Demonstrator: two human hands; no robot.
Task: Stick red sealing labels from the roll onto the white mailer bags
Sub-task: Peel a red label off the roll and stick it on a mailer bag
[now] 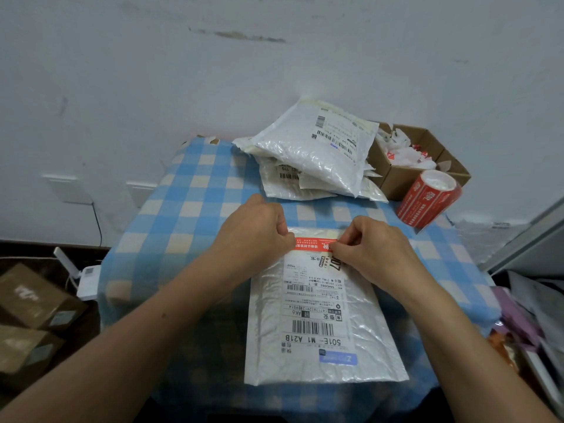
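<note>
label: red sealing label point(311, 243) is stretching left-to-right across the far end of the white mailer bag point(323, 325) | hands: left hand point(259, 230) and right hand point(372, 242) are each pinching one end | bag: lying flat on the desk point(183, 215) | roll point(427, 198): standing far right, nearer the right hand
</note>
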